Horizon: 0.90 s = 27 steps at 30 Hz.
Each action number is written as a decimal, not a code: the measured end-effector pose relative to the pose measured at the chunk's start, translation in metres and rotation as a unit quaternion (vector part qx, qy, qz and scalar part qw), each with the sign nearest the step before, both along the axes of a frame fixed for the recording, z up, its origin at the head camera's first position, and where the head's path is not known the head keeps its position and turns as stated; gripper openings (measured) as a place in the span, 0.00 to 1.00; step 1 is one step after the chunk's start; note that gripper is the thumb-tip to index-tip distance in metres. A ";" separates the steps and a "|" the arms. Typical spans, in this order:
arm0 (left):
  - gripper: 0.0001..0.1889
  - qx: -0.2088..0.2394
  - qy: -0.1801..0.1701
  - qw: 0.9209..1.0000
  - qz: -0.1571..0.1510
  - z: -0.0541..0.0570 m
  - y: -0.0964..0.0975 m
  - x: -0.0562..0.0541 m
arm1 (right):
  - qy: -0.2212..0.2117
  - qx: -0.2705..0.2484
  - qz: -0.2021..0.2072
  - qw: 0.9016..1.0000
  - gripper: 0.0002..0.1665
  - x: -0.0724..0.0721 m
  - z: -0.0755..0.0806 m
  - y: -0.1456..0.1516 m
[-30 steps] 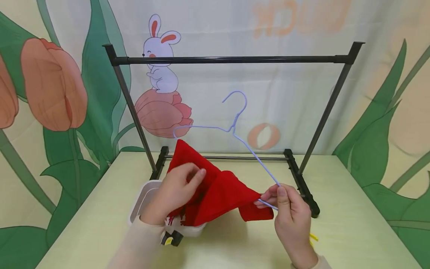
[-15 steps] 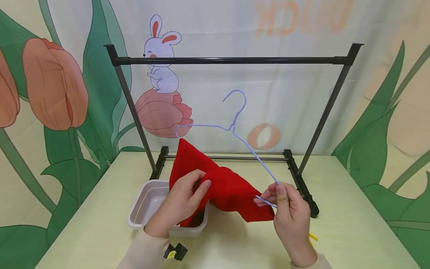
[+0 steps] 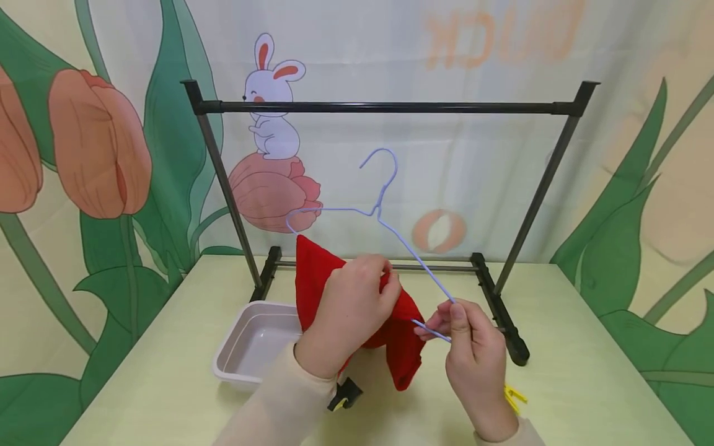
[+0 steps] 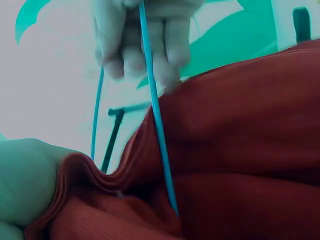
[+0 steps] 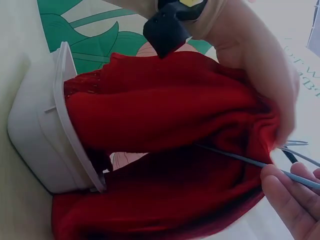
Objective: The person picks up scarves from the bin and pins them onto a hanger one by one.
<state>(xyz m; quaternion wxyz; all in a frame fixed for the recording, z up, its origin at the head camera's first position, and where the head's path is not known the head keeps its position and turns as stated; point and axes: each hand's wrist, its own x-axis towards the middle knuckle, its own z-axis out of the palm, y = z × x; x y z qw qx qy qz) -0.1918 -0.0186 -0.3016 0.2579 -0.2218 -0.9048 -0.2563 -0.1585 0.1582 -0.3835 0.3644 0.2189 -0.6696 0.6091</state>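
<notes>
A purple-blue wire hanger stands tilted, its hook upward and its lower right corner pinched by my right hand. Red cloth, a garment, drapes over the hanger's left end and hangs below it. My left hand grips the garment's gathered edge close to the hanger's right part. In the right wrist view, the hanger's lower wire runs into the opening between the garment's folds. The left wrist view shows that edge bunched beside the wire. The left fingertips are partly hidden.
Behind the hanger stands a black rack with a horizontal top bar. A whitish plastic basin sits at the left on the pale table. A yellow clip lies partly behind my right wrist. A printed curtain hangs at the back.
My left hand has moved right and slightly up, drawing the garment's edge toward the hanger's right corner. More of the basin shows. My right hand keeps its pinch, shifting slightly left with the hanger.
</notes>
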 end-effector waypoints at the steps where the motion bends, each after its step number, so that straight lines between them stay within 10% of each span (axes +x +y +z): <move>1: 0.09 0.001 -0.011 1.000 -0.011 0.000 0.003 0.002 | -0.001 0.001 -0.005 1.000 0.10 0.000 0.000 0.000; 10: 0.09 -0.027 -0.116 0.981 -0.155 -0.011 -0.002 0.010 | -0.002 0.017 -0.041 0.999 0.10 0.001 0.000 0.000; 19: 0.07 -0.071 0.022 0.990 -0.124 -0.034 -0.021 0.011 | -0.013 0.021 -0.051 0.998 0.12 0.001 -0.002 0.001; 27: 0.17 -0.153 -0.060 0.983 -0.082 -0.050 -0.029 0.027 | -0.004 0.025 -0.064 0.998 0.11 0.000 -0.003 0.002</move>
